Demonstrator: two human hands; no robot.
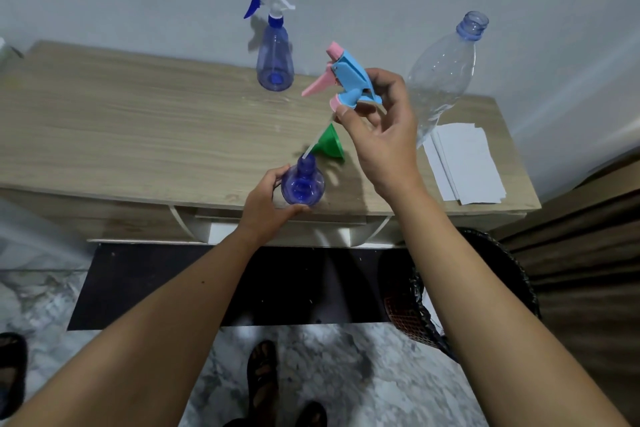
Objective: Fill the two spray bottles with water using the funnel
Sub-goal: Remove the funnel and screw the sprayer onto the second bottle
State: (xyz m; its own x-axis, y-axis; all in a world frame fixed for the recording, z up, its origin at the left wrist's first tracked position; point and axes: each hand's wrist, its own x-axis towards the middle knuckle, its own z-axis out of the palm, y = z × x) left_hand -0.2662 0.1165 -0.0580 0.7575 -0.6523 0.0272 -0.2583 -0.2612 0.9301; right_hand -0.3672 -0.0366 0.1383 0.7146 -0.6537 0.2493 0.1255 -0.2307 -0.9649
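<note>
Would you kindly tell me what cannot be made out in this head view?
- Funnel: its wide mouth is partly behind the right hand.
- Dip tube below the spray head: its lower end is blurred at the bottle neck.
- Water bottle: its contents are unclear and its base is hidden.
- Left-edge object: cut off by the frame.

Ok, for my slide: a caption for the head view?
Right hand lifts the sprayer top out of the bottle held by the left hand.

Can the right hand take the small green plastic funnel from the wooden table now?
Probably not yet: the right hand already holds the pink and blue trigger sprayer head. The funnel lies uncovered just below it.
</note>
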